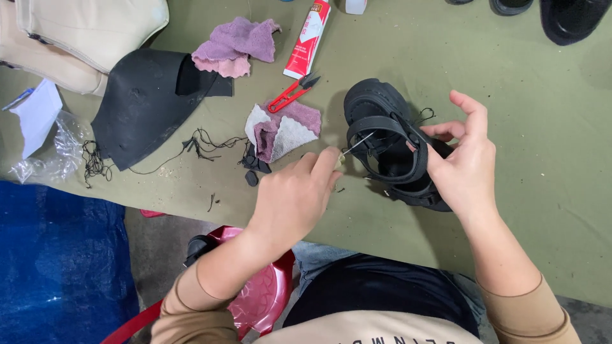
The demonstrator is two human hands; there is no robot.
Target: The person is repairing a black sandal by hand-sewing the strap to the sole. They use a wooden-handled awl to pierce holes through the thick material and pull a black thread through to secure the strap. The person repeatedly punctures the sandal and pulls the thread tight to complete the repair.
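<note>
Sandal count: one black chunky-soled strappy sandal (390,145) at centre; two purple-white cloths. Left hand (294,196), at seven o'clock, pinches a thin metal needle (357,144); right hand (464,162), at three o'clock, grips the strap.

olive-green work cloth (542,127); red-handled thread snips (292,93); red-and-white glue tube (308,39); purple rag (234,44) at top; second purple-and-white rag (280,130) near centre; black leather piece (143,102) with loose black threads (204,143); cream bag (76,32) at top left; clear plastic wrap (51,153); blue tarp (60,261); red stool (261,293).
</note>
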